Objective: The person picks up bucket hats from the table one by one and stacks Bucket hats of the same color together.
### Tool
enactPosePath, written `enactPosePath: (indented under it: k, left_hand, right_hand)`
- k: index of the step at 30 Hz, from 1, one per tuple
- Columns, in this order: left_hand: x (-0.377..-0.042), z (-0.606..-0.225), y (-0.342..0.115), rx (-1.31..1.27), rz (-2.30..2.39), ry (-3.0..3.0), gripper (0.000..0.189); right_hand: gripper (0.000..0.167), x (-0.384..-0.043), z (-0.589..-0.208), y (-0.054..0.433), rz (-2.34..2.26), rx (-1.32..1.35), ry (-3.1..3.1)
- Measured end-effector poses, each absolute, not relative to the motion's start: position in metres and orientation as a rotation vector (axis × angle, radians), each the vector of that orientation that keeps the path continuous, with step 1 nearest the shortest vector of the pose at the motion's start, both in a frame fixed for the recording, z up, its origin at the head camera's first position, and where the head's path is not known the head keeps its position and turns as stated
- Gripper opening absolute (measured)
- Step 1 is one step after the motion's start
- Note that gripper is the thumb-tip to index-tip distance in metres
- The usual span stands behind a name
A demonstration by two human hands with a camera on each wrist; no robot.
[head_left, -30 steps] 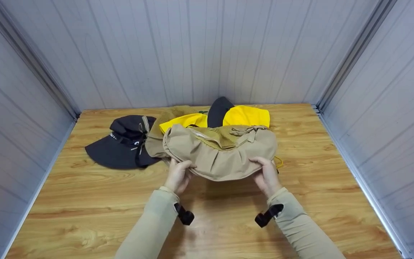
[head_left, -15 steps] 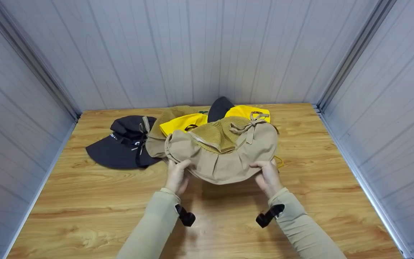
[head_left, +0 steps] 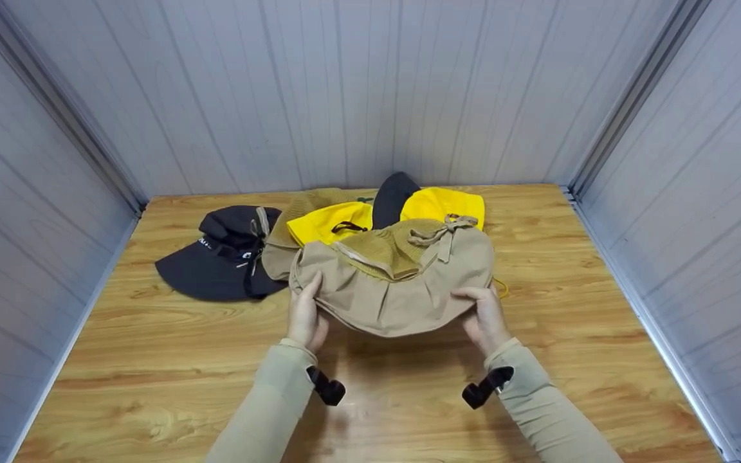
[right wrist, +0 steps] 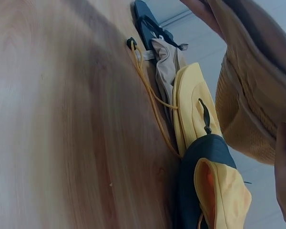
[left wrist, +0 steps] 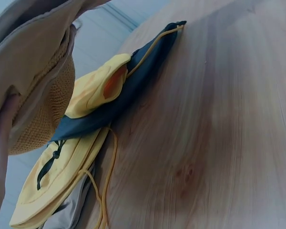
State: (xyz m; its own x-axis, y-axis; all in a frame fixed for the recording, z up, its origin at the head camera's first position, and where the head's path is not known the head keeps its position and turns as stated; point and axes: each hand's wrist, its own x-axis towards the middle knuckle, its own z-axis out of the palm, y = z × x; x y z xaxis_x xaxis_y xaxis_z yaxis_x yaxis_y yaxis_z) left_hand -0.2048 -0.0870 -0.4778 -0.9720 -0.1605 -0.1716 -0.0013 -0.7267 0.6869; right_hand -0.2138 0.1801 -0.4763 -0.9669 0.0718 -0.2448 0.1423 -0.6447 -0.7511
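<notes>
A beige sun hat (head_left: 383, 296) with a woven tan crown and a tied bow is held up off the table, its wide brim facing me. My left hand (head_left: 305, 318) grips the brim's lower left edge, thumb on top of the cloth. At the lower right edge my right hand (head_left: 486, 319) pinches the brim between thumb and fingers. Seen from below in the left wrist view, the sun hat (left wrist: 33, 62) hangs over the other hats. Fingers beneath the brim are largely hidden in the head view.
Behind the held hat lie a yellow hat (head_left: 322, 222), a yellow hat with a dark brim (head_left: 444, 204) and another tan hat (head_left: 280, 251). A black hat (head_left: 216, 276) lies at left. Yellow cords (right wrist: 152, 95) trail on the wooden table (head_left: 152, 379). Pale panels (head_left: 370, 90) enclose it.
The held hat first tilts up to show more crown, then comes slightly lower and nearer. My left hand shifts a little left along the brim, its thumb now pointing upward.
</notes>
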Motion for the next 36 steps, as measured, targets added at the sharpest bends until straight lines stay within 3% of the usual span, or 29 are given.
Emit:
enactPosePath:
  k: [4,7,9,13,16,22,26,29,34,36]
  left_hand:
    - [-0.201,-0.477,-0.094,0.336,-2.875,-1.084,0.045]
    - [-0.199,-0.477,-0.099,0.333,-2.9,-1.074,0.045]
    - [-0.198,-0.476,-0.103,0.337,-2.9,-1.073,0.04]
    - [-0.198,-0.474,-0.112,0.353,-2.896,-1.125,0.025]
    - [-0.197,-0.472,-0.12,0.369,-2.881,-1.198,0.017]
    - [-0.194,-0.473,-0.136,0.271,-2.76,-1.352,0.018]
    - [-0.194,-0.474,-0.146,0.344,-2.585,-1.552,0.004]
    - [-0.194,-0.473,-0.152,0.434,-2.438,-1.758,0.013]
    - [-0.192,-0.472,-0.162,0.453,-2.148,-2.154,0.045]
    - [-0.191,-0.473,-0.165,0.441,-2.051,-2.265,0.046]
  right_hand:
    - [0.045,-0.216,-0.476,0.183,-2.781,0.389,1.343]
    - [0.032,-0.217,-0.476,0.185,-2.739,0.401,1.429]
    - [0.035,-0.218,-0.477,0.187,-2.697,0.432,1.486]
    - [0.067,-0.218,-0.479,0.193,-2.598,0.523,1.563]
    - [0.071,-0.218,-0.481,0.196,-2.56,0.521,1.632]
    - [0.014,-0.221,-0.487,0.194,-2.634,0.405,1.638]
    - [0.013,-0.221,-0.489,0.193,-2.633,0.365,1.68]
    - [0.014,-0.221,-0.489,0.193,-2.608,0.373,1.735]
    - [0.017,-0.22,-0.49,0.19,-2.549,0.375,1.846]
    - [0.018,-0.219,-0.491,0.187,-2.518,0.355,1.899]
